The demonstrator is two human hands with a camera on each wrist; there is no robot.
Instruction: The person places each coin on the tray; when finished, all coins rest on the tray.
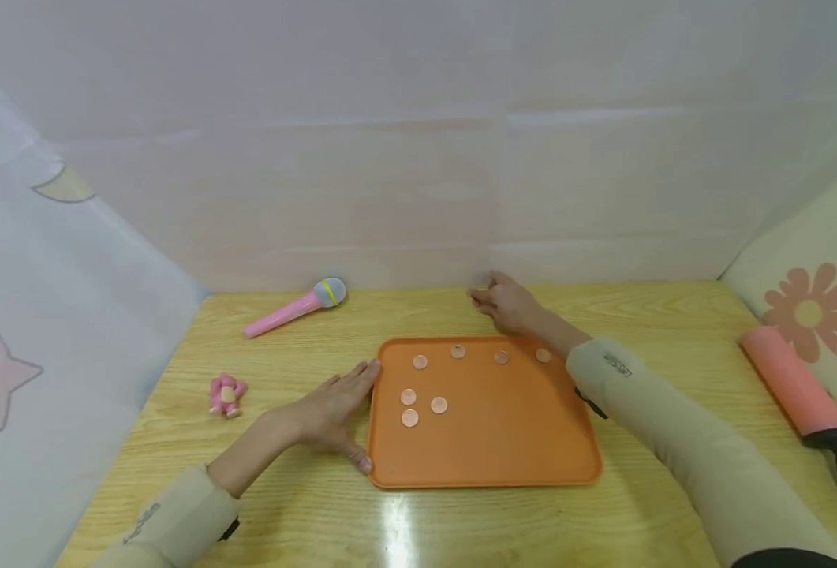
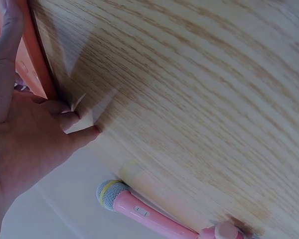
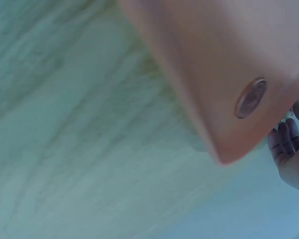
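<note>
An orange tray (image 1: 503,442) lies in the middle of the wooden table (image 1: 674,331) and holds several small round pink discs (image 1: 409,397). My left hand (image 1: 333,410) lies flat on the table, its straight fingers pressed against the tray's left rim. In the left wrist view the left hand (image 2: 25,139) sits against the tray rim (image 2: 32,64). My right hand (image 1: 506,304) reaches past the tray's far edge with its fingertips drawn together low over the table. Whether they pinch anything is hidden. The right wrist view shows the tray corner (image 3: 214,59), one disc (image 3: 250,97) and curled fingers (image 3: 289,147).
A pink toy microphone (image 1: 293,308) lies at the back left, also seen as the microphone (image 2: 139,211) in the left wrist view. A small pink figure (image 1: 226,394) sits left of my left hand. A pink roller with a black handle (image 1: 794,390) lies at the right edge. Fabric walls enclose the table.
</note>
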